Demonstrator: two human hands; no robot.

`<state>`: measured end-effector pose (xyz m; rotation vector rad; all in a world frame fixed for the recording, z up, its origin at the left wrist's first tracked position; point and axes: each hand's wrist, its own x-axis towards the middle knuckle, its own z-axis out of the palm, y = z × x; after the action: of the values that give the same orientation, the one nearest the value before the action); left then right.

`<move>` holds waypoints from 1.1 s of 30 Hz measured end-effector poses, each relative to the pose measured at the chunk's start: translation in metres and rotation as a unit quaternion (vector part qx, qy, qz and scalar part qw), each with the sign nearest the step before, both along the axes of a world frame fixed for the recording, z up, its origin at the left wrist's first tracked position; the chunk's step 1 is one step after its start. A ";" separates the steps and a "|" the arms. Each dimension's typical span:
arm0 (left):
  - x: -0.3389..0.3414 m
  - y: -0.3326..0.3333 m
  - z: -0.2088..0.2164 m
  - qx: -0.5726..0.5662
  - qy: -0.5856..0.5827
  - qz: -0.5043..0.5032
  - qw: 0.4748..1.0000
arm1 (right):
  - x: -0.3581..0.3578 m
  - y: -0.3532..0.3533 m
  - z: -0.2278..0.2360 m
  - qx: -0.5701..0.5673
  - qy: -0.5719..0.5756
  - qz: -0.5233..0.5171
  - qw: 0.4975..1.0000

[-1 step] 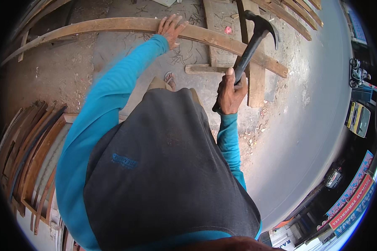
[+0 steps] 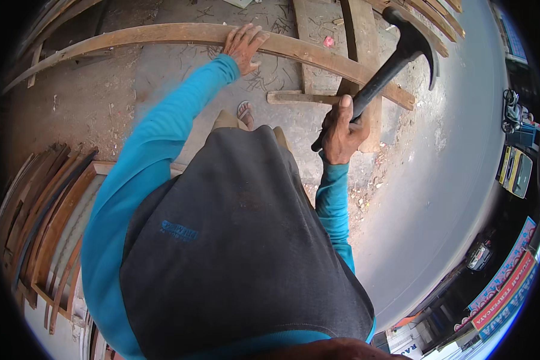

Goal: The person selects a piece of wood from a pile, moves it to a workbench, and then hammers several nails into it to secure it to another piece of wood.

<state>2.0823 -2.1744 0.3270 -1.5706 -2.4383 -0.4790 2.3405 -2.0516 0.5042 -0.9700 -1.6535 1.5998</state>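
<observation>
My left hand [image 2: 242,48] lies across a long wooden beam [image 2: 156,33], its fingers over the far edge and the thumb at the near side. Part of the beam is hidden under that hand. On the right, my right hand [image 2: 344,133] is closed round the black handle of a claw hammer [image 2: 383,78]. The hammer is raised and tilted, its head up and to the right, and in the view it crosses the beam's right end. Beneath that end, another flat plank [image 2: 371,123] runs crosswise on the ground.
A short wood piece [image 2: 300,98] lies near my sandalled foot [image 2: 245,114]. Nails or thin scraps are scattered on the ground beyond. Stacked boards [image 2: 42,204] and a wooden frame [image 2: 42,273] stand at the left. A grey road [image 2: 438,222] runs along the right, with a parked yellow vehicle [image 2: 514,171] across it.
My right hand has moved to the right with the hammer, whose head now appears larger and further right. My left hand has stayed on the beam.
</observation>
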 end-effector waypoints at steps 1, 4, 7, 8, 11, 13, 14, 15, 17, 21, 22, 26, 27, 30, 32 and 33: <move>0.020 -0.019 0.004 -0.008 -0.002 0.002 1.000 | -0.007 0.003 0.023 0.048 0.080 -0.036 0.995; 0.075 -0.091 0.001 0.024 -0.202 0.105 0.973 | -0.019 0.021 0.045 0.186 0.318 -0.033 0.929; 0.139 -0.200 -0.050 -0.138 -0.449 0.285 0.836 | -0.022 0.028 0.017 0.309 0.347 -0.004 0.886; 0.160 -0.246 -0.073 -0.191 -0.541 0.366 0.733 | -0.031 0.007 -0.002 0.213 0.350 -0.037 0.911; 0.227 -0.413 -0.137 -0.358 -0.546 0.473 0.591 | 0.011 0.006 -0.172 0.237 -0.091 0.025 0.967; 0.263 -0.455 -0.142 -0.328 -0.596 0.468 0.564 | 0.003 -0.011 -0.179 -0.095 -0.304 0.182 0.930; 0.279 -0.464 -0.144 -0.303 -0.615 0.476 0.551 | -0.003 -0.023 -0.190 -0.028 -0.310 0.167 0.935; 0.284 -0.469 -0.147 -0.275 -0.626 0.485 0.546 | -0.005 -0.029 -0.201 0.032 -0.307 0.147 0.940; 0.268 -0.474 -0.157 -0.220 -0.632 0.495 0.555 | -0.019 -0.042 -0.203 0.102 -0.293 0.125 0.943; 0.233 -0.486 -0.193 -0.071 -0.608 0.501 0.612 | -0.034 -0.070 -0.197 0.135 -0.259 0.070 0.954; 0.228 -0.496 -0.202 -0.027 -0.587 0.503 0.633 | -0.040 -0.082 -0.198 0.131 -0.250 0.055 0.958; 0.154 -0.526 -0.174 0.058 -0.581 0.542 0.604 | -0.048 -0.081 -0.231 0.179 -0.277 -0.007 0.944; 0.132 -0.541 -0.163 0.019 -0.557 0.563 0.610 | -0.058 -0.093 -0.225 0.180 -0.265 -0.044 0.946; 0.056 -0.582 -0.125 -0.002 -0.511 0.592 0.623 | -0.105 -0.154 -0.166 0.174 -0.243 -0.090 0.950; 0.001 -0.619 -0.125 0.062 -0.472 0.600 0.643 | -0.132 -0.166 -0.163 0.067 -0.252 -0.071 0.963; -0.034 -0.620 -0.125 0.085 -0.452 0.625 0.631 | -0.150 -0.186 -0.147 0.030 -0.220 -0.033 0.974</move>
<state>2.0484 -2.7944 0.2024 0.9210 -3.1097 -1.2312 2.1906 -2.2377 0.3574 -1.4076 -1.9207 1.3449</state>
